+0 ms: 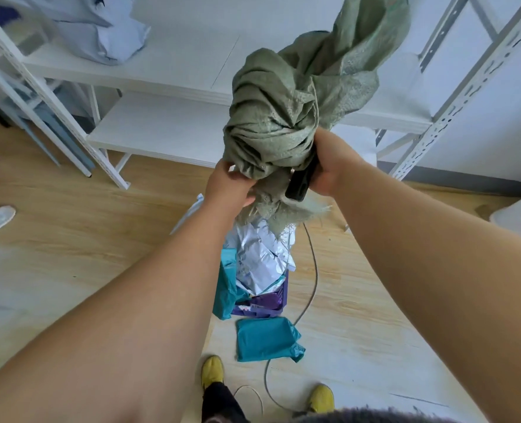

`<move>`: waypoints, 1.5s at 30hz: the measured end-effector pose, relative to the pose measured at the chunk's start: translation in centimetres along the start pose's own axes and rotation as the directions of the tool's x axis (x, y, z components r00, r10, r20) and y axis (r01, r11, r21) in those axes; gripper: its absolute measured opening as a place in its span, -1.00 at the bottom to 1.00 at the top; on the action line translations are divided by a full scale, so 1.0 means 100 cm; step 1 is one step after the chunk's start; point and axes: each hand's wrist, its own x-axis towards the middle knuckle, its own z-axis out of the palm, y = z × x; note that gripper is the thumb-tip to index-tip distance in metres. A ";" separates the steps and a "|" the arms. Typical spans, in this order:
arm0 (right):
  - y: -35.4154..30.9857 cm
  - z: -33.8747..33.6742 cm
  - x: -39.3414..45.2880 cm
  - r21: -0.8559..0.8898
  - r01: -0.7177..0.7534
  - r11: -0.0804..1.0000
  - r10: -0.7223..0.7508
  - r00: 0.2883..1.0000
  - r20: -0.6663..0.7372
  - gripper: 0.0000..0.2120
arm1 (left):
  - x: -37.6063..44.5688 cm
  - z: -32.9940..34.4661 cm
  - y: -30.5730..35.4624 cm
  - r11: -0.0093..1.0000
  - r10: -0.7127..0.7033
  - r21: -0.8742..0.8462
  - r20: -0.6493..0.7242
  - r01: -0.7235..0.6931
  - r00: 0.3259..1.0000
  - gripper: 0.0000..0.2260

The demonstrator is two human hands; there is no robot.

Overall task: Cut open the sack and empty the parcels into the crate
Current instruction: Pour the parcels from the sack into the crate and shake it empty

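Coarse woven green sack, glossy plastic parcels, matt wood-grain floor.

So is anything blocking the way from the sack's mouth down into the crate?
Nothing visible. The sack, gripped by both hands, hangs mouth-down right over the crate, with parcels piled from its opening into it. One teal parcel lies on the floor beside the crate, outside it.

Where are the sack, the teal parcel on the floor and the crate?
sack (279, 117): head view, bunched middle.
teal parcel (267, 338): head view, flat centre.
crate (280, 303): head view, purple wall.
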 end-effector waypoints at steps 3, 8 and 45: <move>-0.001 -0.029 -0.009 0.039 -0.008 0.999 0.009 0.999 -0.046 -0.75 | -0.003 0.027 -0.005 0.996 0.088 0.010 -0.062 -0.088 0.994 -0.71; -0.015 -0.104 -0.020 0.105 0.118 0.987 -0.088 0.963 -0.255 -0.61 | -0.018 0.087 -0.015 0.991 0.127 0.056 -0.023 -0.125 0.992 -0.70; 0.001 -0.286 0.036 0.134 -0.142 0.981 0.184 0.902 -0.390 -0.65 | 0.048 0.254 -0.052 0.897 0.059 0.370 0.441 -0.241 0.896 -0.30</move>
